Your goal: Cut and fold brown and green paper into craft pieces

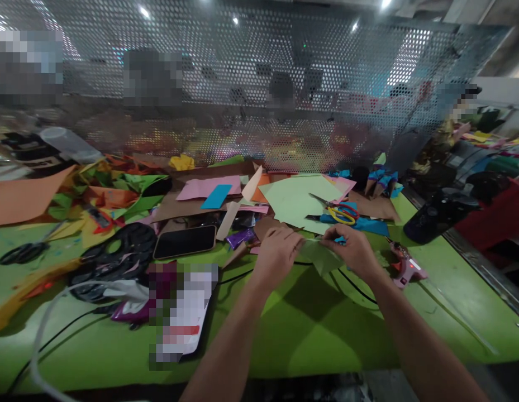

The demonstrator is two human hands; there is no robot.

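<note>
A folded piece of pale green paper (324, 258) is stretched between my two hands, just above the green tabletop. My left hand (280, 251) pinches its left edge. On the other side, my right hand (351, 245) grips the top right part with bent fingers; a bit of blue shows beside those fingers, too small to name. Beyond the hands lie scissors (342, 214) with yellow and red handles, resting on a large pale green sheet (290, 195). A blue-handled cutter (322, 218) lies just below the scissors.
A pink glue gun (405, 267) with a lit red light stands right. Left are a phone (185, 242), a black reel (133, 245), black scissors (24, 252) and a yellow glue gun (37, 287). A dark bottle (437, 216) lies far right. A perforated metal screen (242, 84) rises behind.
</note>
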